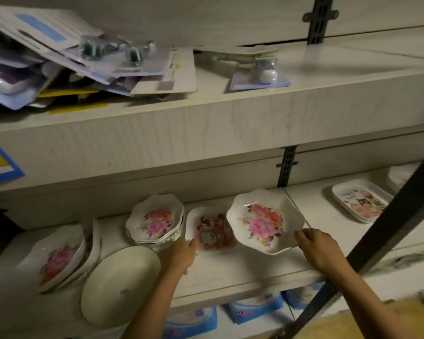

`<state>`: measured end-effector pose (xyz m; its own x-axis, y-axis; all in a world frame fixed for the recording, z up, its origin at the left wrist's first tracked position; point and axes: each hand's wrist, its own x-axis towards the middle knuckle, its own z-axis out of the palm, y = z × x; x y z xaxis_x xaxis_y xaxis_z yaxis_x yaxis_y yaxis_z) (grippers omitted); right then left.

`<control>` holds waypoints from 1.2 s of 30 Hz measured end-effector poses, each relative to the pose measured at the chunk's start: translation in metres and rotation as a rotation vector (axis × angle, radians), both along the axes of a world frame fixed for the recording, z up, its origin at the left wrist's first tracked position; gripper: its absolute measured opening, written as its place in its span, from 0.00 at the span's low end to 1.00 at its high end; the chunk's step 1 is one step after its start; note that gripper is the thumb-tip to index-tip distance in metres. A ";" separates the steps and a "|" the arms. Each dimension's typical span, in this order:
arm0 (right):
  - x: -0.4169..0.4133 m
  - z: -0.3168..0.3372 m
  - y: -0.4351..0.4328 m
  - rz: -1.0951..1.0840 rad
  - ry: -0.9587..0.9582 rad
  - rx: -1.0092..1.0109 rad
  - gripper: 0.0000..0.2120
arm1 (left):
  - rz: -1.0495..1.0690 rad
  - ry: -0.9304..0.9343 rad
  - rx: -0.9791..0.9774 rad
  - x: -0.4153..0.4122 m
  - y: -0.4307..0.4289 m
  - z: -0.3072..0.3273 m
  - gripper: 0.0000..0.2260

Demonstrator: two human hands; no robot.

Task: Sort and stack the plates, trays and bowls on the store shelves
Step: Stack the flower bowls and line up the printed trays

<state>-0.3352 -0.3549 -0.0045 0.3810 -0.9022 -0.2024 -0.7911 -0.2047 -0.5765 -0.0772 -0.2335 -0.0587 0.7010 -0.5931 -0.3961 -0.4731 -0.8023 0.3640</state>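
My right hand [320,248] grips the near rim of a scalloped white bowl with a pink flower print [264,221], tilted up above the middle shelf [230,275]. Under and left of it lies a square tray with a cartoon print [208,231], whose near-left edge my left hand [181,255] touches with curled fingers. A stack of matching flowered bowls [154,220] stands to the left. Further left, flowered plates [59,258] lean on each other, with a plain white oval plate [120,285] in front.
Another cartoon tray stack [361,200] sits at the right of the same shelf, with white dishes [399,177] behind it. The upper shelf holds blister-packed goods [83,62]. A dark diagonal bar [377,236] crosses on the right. Blue packets [255,307] lie on the lower shelf.
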 end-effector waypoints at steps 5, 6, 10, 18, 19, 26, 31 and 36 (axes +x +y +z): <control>-0.014 -0.008 0.023 -0.097 -0.020 0.007 0.17 | -0.101 -0.233 0.060 0.015 -0.012 -0.014 0.19; -0.016 -0.010 0.025 -0.109 -0.027 0.017 0.17 | -0.112 -0.228 0.072 0.014 -0.012 -0.011 0.18; -0.021 -0.012 0.030 -0.144 -0.060 0.033 0.16 | -0.142 -0.226 0.116 0.010 -0.014 0.002 0.17; -0.025 -0.011 0.039 -0.190 -0.062 0.024 0.16 | -0.151 -0.199 -0.039 0.012 -0.022 0.016 0.14; -0.026 -0.010 0.040 -0.194 -0.059 0.019 0.17 | -0.170 -0.206 -0.056 0.012 -0.021 0.018 0.14; -0.038 -0.005 0.057 -0.235 -0.064 0.006 0.15 | -0.147 -0.147 -0.317 0.006 -0.002 0.039 0.13; -0.061 -0.009 0.082 -0.287 -0.080 -0.021 0.18 | -0.257 -0.104 -0.481 -0.001 0.024 0.066 0.21; -0.100 -0.010 0.106 -0.297 -0.058 -0.037 0.19 | -0.352 -0.010 -0.502 -0.012 0.050 0.077 0.18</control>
<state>-0.4349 -0.2493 -0.0149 0.1097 -0.9821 -0.1528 -0.7856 0.0085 -0.6186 -0.0893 -0.1832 0.0187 0.4309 -0.9024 -0.0030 -0.6839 -0.3288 0.6513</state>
